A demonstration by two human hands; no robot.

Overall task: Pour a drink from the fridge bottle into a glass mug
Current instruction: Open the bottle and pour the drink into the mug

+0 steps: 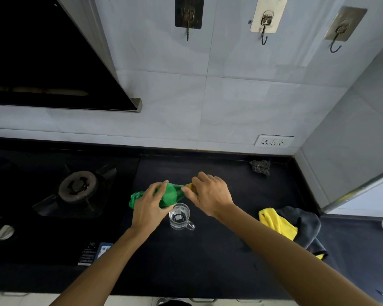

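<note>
Gripping the green bottle mid-body, the left hand is holding likely light, squashy plastic; past that grip, the right hand is pinching its yellow cap.

I log: bottle green translucent plastic, glossy; cap yellow opaque plastic. Mug clear smooth glass. Countertop black, matt. Yellow cloth soft fabric. Wall tiles pale, faint sheen.

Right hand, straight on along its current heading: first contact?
The yellow cap of the green bottle; the right hand seems to grip it. Just beyond is the left hand holding the bottle; depth unclear.
</note>
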